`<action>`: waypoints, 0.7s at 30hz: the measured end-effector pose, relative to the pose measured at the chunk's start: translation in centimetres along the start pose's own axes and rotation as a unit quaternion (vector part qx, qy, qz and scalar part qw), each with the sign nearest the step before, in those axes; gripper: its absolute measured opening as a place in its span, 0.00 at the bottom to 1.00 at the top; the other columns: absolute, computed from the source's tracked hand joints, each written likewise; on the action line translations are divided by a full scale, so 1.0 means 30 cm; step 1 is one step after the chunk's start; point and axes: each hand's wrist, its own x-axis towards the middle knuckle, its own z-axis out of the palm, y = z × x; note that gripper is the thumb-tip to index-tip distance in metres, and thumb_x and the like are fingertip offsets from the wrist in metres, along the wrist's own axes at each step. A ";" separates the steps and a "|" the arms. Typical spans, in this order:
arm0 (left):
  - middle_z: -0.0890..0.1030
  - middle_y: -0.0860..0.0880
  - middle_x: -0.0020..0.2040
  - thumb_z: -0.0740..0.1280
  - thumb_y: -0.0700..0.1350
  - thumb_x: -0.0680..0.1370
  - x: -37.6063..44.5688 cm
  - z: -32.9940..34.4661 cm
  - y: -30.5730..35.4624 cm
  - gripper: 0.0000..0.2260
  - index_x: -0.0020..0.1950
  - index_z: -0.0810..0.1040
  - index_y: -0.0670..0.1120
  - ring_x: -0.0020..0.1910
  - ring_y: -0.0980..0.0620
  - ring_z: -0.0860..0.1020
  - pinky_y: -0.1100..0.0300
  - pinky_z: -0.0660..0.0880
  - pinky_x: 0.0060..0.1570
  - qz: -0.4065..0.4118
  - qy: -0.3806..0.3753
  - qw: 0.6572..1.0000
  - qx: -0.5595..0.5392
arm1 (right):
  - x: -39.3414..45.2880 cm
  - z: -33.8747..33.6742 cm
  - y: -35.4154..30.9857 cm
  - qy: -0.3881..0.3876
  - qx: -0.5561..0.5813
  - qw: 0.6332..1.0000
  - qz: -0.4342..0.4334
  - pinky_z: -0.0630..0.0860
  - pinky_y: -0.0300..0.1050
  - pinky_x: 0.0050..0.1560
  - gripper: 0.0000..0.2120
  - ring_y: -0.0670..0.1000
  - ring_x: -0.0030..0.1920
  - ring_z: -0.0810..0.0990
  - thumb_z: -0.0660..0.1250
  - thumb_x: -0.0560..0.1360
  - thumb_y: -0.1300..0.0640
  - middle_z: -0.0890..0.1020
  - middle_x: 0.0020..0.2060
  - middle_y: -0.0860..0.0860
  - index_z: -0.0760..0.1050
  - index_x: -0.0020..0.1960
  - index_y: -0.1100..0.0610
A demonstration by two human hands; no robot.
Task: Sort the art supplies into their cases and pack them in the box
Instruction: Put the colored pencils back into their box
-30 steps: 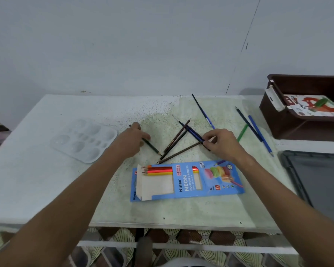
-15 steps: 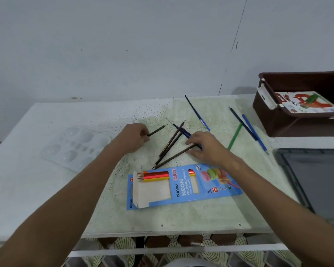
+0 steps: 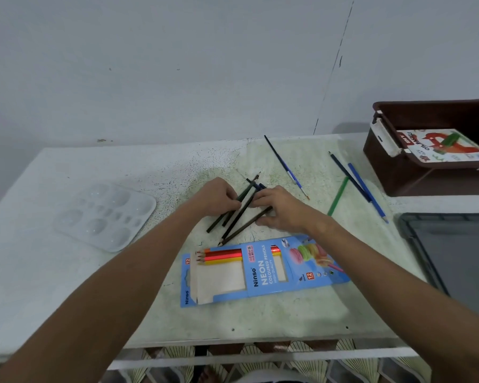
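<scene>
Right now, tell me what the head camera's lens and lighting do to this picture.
Head view: wide-angle lens bows the table edge and stretches the forearms; soft, even light, faint shadows under both hands; slight blur on the dark pencils; the pencil case print stays readable.

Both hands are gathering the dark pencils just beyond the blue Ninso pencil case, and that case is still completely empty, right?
Not quite. The head view shows the blue Ninso pencil case already holding a few red, orange and yellow pencils. The rest stands: the left hand and right hand are gathering the dark pencils just beyond it.
</scene>
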 end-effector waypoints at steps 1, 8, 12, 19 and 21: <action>0.80 0.50 0.33 0.72 0.45 0.73 0.001 -0.006 -0.007 0.06 0.42 0.84 0.43 0.30 0.54 0.73 0.63 0.70 0.31 -0.005 -0.002 1.000 0.008 | 0.005 -0.001 0.001 -0.005 -0.008 1.000 -0.004 0.64 0.43 0.61 0.21 0.55 0.61 0.70 0.73 0.73 0.52 0.75 0.65 0.50 0.77 0.64 0.54; 0.83 0.44 0.42 0.73 0.42 0.73 -0.027 -0.082 -0.091 0.06 0.48 0.83 0.41 0.35 0.51 0.81 0.60 0.80 0.36 -0.055 -0.012 0.996 -0.069 | 0.057 -0.017 -0.017 -0.051 -0.069 0.996 -0.038 0.67 0.49 0.59 0.24 0.55 0.59 0.66 0.71 0.74 0.52 0.71 0.68 0.48 0.72 0.69 0.52; 0.83 0.44 0.43 0.74 0.43 0.73 -0.069 -0.106 -0.132 0.08 0.48 0.83 0.41 0.35 0.51 0.81 0.63 0.78 0.32 -0.071 -0.005 0.992 -0.104 | 0.092 -0.024 -0.043 -0.065 -0.075 0.994 -0.048 0.66 0.49 0.61 0.29 0.54 0.61 0.65 0.73 0.72 0.53 0.69 0.68 0.50 0.69 0.71 0.51; 0.84 0.44 0.42 0.78 0.44 0.69 -0.163 -0.123 -0.173 0.12 0.49 0.83 0.41 0.35 0.50 0.82 0.60 0.80 0.35 -0.079 0.042 0.979 -0.182 | 0.139 -0.039 -0.084 -0.123 -0.108 0.985 -0.051 0.63 0.45 0.53 0.21 0.50 0.54 0.67 0.73 0.73 0.51 0.78 0.55 0.47 0.75 0.65 0.50; 0.85 0.45 0.41 0.78 0.43 0.69 -0.201 -0.132 -0.174 0.12 0.49 0.82 0.42 0.36 0.50 0.83 0.61 0.80 0.35 -0.081 0.057 0.976 -0.195 | 0.136 -0.040 -0.081 -0.121 -0.089 0.988 -0.044 0.61 0.42 0.50 0.15 0.48 0.51 0.69 0.73 0.72 0.52 0.79 0.51 0.47 0.79 0.58 0.51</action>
